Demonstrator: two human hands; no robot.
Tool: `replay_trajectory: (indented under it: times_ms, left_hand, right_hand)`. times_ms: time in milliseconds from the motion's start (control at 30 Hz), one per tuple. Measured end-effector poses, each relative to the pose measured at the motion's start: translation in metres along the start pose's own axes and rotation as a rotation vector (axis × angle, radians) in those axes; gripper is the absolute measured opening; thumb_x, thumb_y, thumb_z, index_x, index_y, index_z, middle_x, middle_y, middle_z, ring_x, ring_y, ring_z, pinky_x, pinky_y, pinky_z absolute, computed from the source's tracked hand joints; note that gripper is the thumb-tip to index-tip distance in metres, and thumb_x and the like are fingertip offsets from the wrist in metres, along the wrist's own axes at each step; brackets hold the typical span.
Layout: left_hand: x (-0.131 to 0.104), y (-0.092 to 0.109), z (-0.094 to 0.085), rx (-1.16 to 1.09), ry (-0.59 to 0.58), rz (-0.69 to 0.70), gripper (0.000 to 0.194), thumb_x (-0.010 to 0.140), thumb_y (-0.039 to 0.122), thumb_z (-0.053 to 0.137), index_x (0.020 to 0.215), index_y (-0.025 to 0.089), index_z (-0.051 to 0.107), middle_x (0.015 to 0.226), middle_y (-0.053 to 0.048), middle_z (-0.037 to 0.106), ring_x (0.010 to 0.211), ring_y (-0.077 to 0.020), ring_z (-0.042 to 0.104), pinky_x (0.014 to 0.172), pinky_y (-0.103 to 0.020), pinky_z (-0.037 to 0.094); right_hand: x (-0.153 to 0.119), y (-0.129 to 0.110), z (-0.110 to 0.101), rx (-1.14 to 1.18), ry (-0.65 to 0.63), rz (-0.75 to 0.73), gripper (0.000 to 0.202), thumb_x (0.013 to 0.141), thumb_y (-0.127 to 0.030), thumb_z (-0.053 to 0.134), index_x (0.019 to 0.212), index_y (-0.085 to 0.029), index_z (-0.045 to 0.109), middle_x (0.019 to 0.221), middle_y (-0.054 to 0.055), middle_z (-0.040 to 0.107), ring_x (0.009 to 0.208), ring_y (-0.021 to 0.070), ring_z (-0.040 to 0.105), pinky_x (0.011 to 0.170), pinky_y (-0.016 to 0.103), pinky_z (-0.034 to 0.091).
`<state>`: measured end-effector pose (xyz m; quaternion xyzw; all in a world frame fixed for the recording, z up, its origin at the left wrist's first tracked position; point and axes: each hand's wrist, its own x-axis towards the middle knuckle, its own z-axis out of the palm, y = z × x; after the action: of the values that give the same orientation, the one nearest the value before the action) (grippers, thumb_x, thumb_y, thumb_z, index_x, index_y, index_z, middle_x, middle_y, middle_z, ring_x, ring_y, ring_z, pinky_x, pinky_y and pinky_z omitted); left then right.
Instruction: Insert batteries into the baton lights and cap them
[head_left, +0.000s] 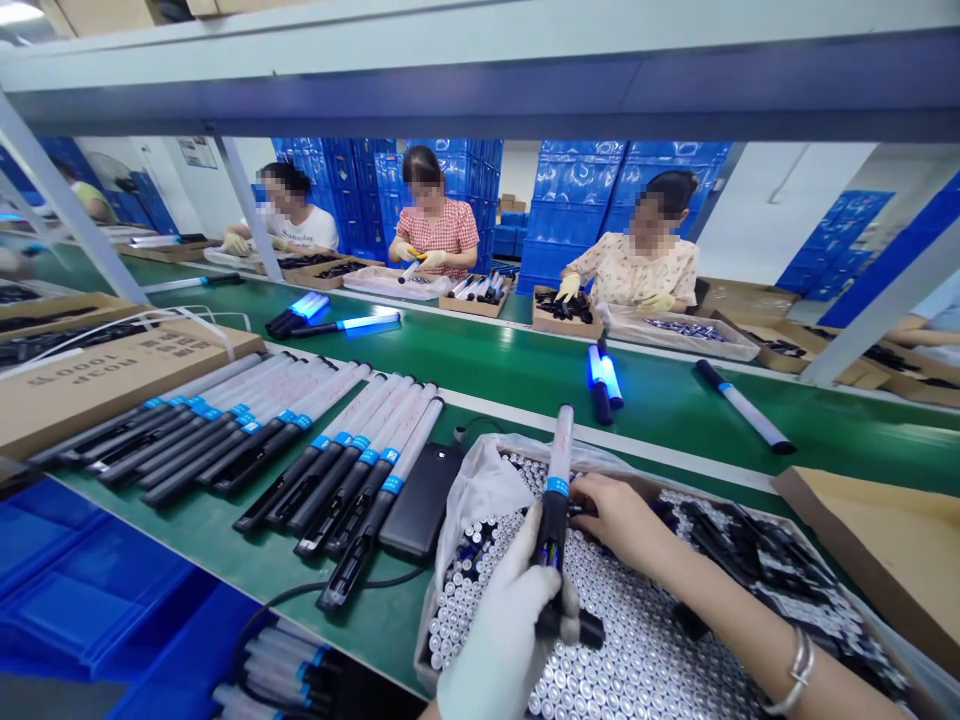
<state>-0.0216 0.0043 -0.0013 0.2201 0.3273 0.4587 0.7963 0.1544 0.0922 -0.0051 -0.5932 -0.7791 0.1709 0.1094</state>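
A light stick (559, 455) with a clear tube, a blue band and a black handle stands nearly upright over a box of batteries (622, 620). My left hand (510, 605), in a white glove, is wrapped round its black handle, whose battery slot is uncovered and shows batteries inside. A small black piece (591, 630) lies under the same hand's fingers. My bare right hand (611, 510) is beside the stick's upper handle, its fingers bent together; what they hold, if anything, is hidden. Black covers (750, 550) lie on the batteries at the right.
Rows of light sticks (375, 450) lie left, beside a black power bank (424, 500) with a cable. Lit sticks (606, 378) rest on the green belt (495, 350). Across it, several people work at trays. A carton (885, 560) stands right; a shelf beam (480, 95) crosses above.
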Motion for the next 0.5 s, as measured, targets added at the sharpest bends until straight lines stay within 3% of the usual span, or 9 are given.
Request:
replay_trajectory:
  times_ms: [100, 300, 400, 500]
  left_hand:
    - [0.0, 0.002, 0.004, 0.072, 0.017, 0.003, 0.087, 0.08, 0.027, 0.058, 0.156, 0.018, 0.017, 0.059, 0.002, 0.05, 0.054, -0.0087, 0.045, 0.05, -0.019, 0.035]
    - [0.002, 0.003, 0.006, 0.091, 0.024, 0.017, 0.084, 0.083, 0.035, 0.062, 0.154, 0.022, 0.019, 0.054, 0.006, 0.041, 0.046, -0.0062, 0.037, 0.044, -0.016, 0.029]
    - [0.007, -0.001, 0.003, 0.093, 0.03, 0.013, 0.088, 0.081, 0.049, 0.064, 0.154, 0.023, 0.023, 0.057, 0.006, 0.042, 0.044, -0.0058, 0.039, 0.043, -0.016, 0.029]
    - [0.01, -0.005, 0.001, 0.108, 0.019, 0.003, 0.093, 0.081, 0.065, 0.057, 0.155, 0.021, 0.022, 0.061, 0.004, 0.049, 0.042, -0.0051, 0.041, 0.042, -0.017, 0.031]
  right_hand:
    - [0.006, 0.006, 0.001, -0.033, 0.007, -0.006, 0.021, 0.078, -0.008, 0.061, 0.095, -0.017, 0.071, 0.101, 0.007, 0.071, 0.099, 0.0245, 0.065, 0.089, 0.038, 0.05]
    - [0.0, 0.007, -0.002, -0.083, 0.027, -0.049, 0.029, 0.078, -0.006, 0.056, 0.098, -0.02, 0.071, 0.102, 0.005, 0.072, 0.099, 0.024, 0.066, 0.09, 0.038, 0.051]
    - [-0.014, 0.007, -0.019, -0.076, 0.104, 0.004, 0.029, 0.078, -0.008, 0.055, 0.099, -0.02, 0.071, 0.098, 0.005, 0.071, 0.084, 0.0196, 0.068, 0.079, 0.033, 0.054]
    - [-0.037, 0.0, -0.044, 0.028, 0.253, -0.011, 0.016, 0.084, -0.023, 0.057, 0.091, -0.022, 0.071, 0.095, 0.002, 0.07, 0.073, 0.0141, 0.065, 0.067, 0.027, 0.054]
